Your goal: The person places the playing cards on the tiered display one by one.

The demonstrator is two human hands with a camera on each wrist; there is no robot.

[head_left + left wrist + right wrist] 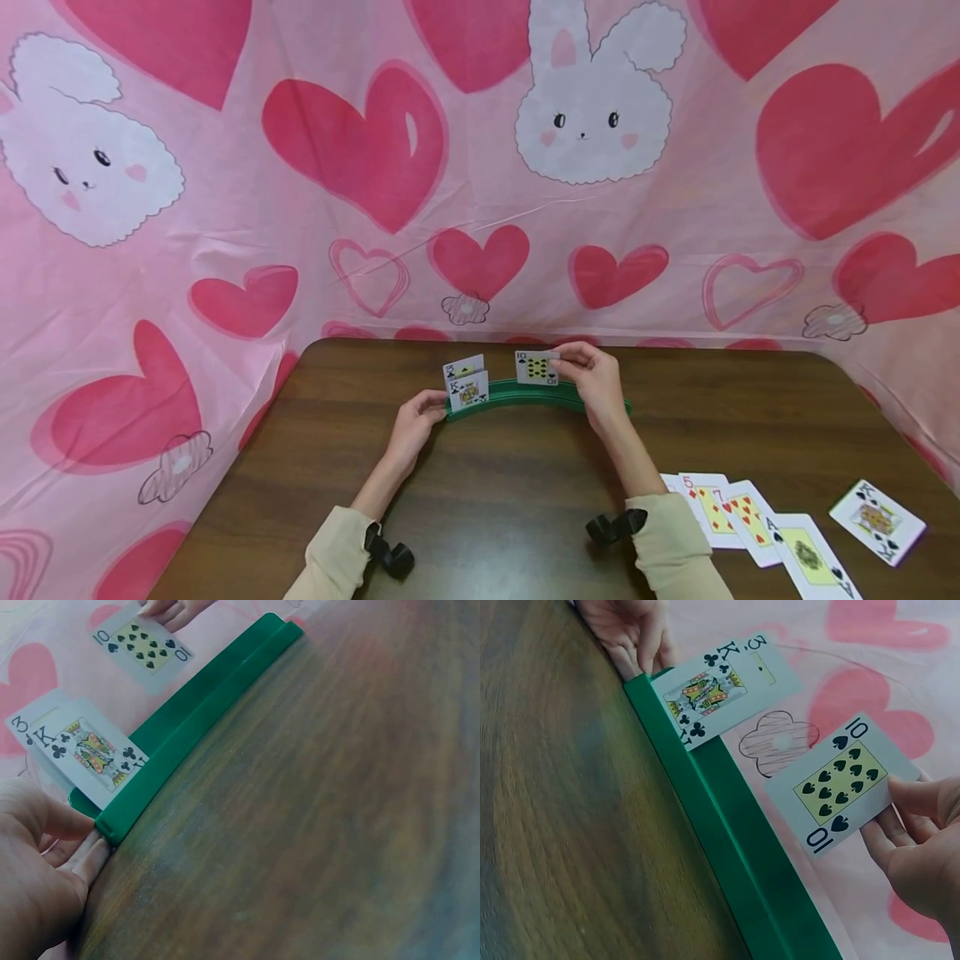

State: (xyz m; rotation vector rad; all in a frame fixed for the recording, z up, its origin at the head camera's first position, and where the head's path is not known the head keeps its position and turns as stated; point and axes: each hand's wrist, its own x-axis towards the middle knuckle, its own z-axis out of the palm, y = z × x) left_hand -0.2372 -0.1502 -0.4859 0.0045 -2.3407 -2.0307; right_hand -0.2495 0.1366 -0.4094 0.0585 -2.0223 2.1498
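Right hand (597, 385) pinches ten of spades (838, 782) — left hand (410, 427) grips green rack (199, 720) (left end).

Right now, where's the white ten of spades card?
Head view: white ten of spades card pinched by the right hand, right of the white king of clubs; wrist views show it clear of the curved green plastic rack.

a curved green card rack (517, 392) holds, at its left end, an upright, white rectangular king of clubs card (468, 392) overlapping a white three card (463, 365); a white ten of spades card (537, 368) is just above its middle.
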